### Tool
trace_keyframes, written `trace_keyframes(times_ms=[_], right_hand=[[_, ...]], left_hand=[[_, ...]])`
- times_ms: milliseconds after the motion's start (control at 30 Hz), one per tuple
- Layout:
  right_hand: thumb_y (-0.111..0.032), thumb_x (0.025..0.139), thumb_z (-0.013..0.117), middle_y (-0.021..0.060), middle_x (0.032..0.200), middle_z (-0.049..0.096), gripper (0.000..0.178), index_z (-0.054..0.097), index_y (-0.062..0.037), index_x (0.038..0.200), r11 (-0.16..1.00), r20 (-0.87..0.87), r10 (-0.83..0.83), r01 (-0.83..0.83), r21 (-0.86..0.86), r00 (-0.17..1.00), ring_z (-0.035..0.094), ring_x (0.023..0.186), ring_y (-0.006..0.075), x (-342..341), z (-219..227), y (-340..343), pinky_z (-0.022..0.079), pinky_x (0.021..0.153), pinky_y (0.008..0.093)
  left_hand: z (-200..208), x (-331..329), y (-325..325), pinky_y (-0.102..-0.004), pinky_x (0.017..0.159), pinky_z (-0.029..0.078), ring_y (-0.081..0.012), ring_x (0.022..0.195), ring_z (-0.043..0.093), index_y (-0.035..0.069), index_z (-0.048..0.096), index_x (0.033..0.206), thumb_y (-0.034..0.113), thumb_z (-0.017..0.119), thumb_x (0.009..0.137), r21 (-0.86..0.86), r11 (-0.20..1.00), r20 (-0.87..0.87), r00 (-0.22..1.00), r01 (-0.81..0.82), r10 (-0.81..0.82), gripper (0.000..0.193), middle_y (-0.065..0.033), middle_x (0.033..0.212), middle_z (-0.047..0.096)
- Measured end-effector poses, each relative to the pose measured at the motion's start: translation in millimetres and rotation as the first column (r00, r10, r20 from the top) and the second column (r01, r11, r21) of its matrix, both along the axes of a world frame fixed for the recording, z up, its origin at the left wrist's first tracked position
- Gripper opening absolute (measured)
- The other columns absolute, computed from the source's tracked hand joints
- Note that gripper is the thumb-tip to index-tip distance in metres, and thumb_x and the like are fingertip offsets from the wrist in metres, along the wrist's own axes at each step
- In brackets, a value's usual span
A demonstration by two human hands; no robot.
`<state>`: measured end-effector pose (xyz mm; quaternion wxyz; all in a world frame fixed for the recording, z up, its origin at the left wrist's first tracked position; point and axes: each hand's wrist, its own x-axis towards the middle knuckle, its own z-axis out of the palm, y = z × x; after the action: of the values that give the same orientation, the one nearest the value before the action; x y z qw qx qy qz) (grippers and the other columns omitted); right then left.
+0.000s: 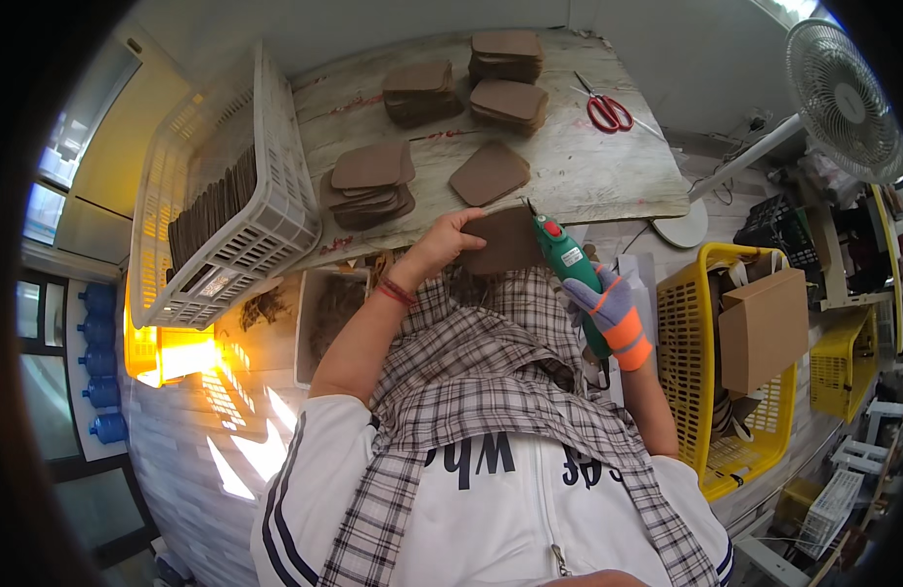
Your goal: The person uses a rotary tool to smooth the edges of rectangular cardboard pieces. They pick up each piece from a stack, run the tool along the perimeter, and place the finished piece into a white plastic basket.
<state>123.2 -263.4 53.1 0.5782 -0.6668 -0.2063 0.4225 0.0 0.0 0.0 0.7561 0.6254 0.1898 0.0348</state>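
My bare left hand [445, 240] pinches the left edge of a flat brown piece with rounded corners [505, 243], held over my lap at the table's near edge. In my right hand [608, 305], in a grey and orange glove, is a green handheld power cutter [565, 256] with a red part near its tip. The cutter's metal tip meets the upper right corner of the brown piece; whether it touches cannot be made out. Just beyond lies a small stack of similar brown pieces [491, 174], with another stack [371, 181] to its left.
More brown stacks [420, 91] and red-handled scissors [608, 112] lie on the worn table [588, 181]. A white crate [290, 186] filled with brown pieces stands left. At right are a yellow basket [686, 362] with a cardboard box [763, 328] and a standing fan [843, 103].
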Motion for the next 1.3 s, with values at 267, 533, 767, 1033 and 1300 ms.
trace_keyframes(times_ms=[267,533,767,1033,1300], right_hand=[[-0.018,0.08,0.072,0.0028,0.068,0.057,0.034,0.055,0.0021,0.101,0.997,-0.057,0.067,-0.068,-0.022,0.996,0.053,0.051,0.0087,3,4,-9,0.045,0.043,0.0225],[-0.024,0.08,0.071,0.0013,0.065,0.056,0.033,0.058,-0.0006,0.099,0.976,0.017,0.184,-0.181,-0.121,0.983,0.051,0.049,0.0072,0,10,-11,0.042,0.043,0.0217],[-0.029,0.078,0.073,0.0011,0.065,0.057,0.038,0.059,-0.0018,0.101,0.96,0.069,0.216,-0.198,-0.2,0.974,0.053,0.05,0.0062,-4,12,-8,0.042,0.044,0.0206],[-0.028,0.078,0.073,0.0006,0.069,0.058,0.039,0.058,-0.0003,0.102,0.973,0.067,0.211,-0.203,-0.114,0.975,0.051,0.05,0.0059,-6,8,-1,0.042,0.045,0.02],[-0.025,0.08,0.071,0.0021,0.067,0.058,0.036,0.057,0.0008,0.101,0.978,0.07,0.207,-0.206,-0.023,0.976,0.054,0.053,0.007,-9,7,22,0.044,0.045,0.0203]], left_hand=[[24,-8,13,-0.0234,0.068,0.047,-0.0087,0.077,0.058,0.004,0.06,0.094,-0.002,0.068,0.072,0.231,0.956,0.123,0.98,-0.182,0.157,0.024,-0.0006,0.084,0.062],[30,-7,11,-0.0224,0.067,0.049,-0.0082,0.073,0.061,0.003,0.064,0.089,-0.001,0.068,0.074,0.109,0.974,0.077,0.979,-0.196,0.189,0.016,-0.001,0.081,0.065],[33,-5,2,-0.0227,0.066,0.049,-0.0086,0.071,0.061,0.002,0.065,0.088,0.001,0.071,0.071,0.203,0.972,0.028,0.993,-0.116,0.113,0.018,-0.0011,0.079,0.065],[36,1,-10,-0.0226,0.065,0.049,-0.0078,0.072,0.059,0.003,0.063,0.084,0.0,0.072,0.068,0.25,0.967,0.0,0.999,0.038,-0.039,0.019,-0.0002,0.078,0.064],[37,-4,-13,-0.022,0.074,0.047,-0.0083,0.083,0.057,0.004,0.06,0.099,-0.002,0.068,0.073,0.242,0.969,0.089,0.993,0.05,-0.073,0.028,0.0,0.09,0.062]])
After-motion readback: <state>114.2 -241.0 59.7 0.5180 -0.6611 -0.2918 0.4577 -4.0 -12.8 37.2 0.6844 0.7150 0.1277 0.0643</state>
